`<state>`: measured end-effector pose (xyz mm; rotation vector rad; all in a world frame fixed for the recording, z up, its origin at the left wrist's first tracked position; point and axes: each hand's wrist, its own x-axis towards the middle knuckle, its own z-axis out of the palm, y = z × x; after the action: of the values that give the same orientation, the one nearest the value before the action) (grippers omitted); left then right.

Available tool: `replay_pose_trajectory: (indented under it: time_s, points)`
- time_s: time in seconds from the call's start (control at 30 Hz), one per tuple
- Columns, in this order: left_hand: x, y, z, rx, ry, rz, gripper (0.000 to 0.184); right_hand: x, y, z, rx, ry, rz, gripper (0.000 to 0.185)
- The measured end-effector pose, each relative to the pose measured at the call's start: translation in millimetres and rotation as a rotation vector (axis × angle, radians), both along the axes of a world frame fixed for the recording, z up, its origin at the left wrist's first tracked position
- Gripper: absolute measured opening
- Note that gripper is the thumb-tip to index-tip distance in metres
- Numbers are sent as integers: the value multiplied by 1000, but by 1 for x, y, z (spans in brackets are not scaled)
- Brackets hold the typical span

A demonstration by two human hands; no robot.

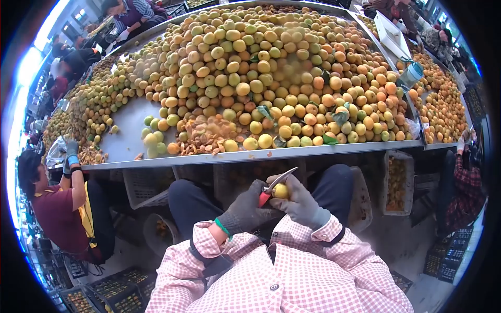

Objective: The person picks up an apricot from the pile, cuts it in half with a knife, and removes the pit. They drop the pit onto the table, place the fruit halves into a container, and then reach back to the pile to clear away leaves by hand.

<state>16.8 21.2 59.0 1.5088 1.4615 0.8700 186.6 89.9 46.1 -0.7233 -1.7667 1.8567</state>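
Both my hands wear grey gloves and meet above my lap, just in front of the table edge. My left hand (245,207) is closed around the red handle of a knife (264,197). Its curved metal blade slants up and to the right, close against a yellow apricot (280,191). Fingers of my right hand (304,205) are wrapped round that apricot. Whether the blade has cut into the fruit I cannot tell. On the table ahead lies a small heap of apricot pieces (209,136), beside whole apricots (224,68) piled high.
The metal table's front edge (250,157) runs ahead of my knees. Below it stand a white crate (146,186), a bucket (159,232) and a crate of fruit pieces (397,182). Co-workers sit at left (60,208) and right (465,182). A bottle (410,75) stands on the right divider.
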Motion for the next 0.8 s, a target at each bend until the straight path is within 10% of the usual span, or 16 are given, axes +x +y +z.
replay_pose_trajectory:
  time_s: [0.2,0.47,0.8]
  points:
    - [-13,13,40,-325,-1022,338,36,21,6,7,-721,399,-312,45]
    - [0,-14,37,13,-77,53,27,10,-2,37,-594,570,-219,42]
    - [0,-37,35,134,274,-2,40,-1,-19,42,-575,719,-43,38]
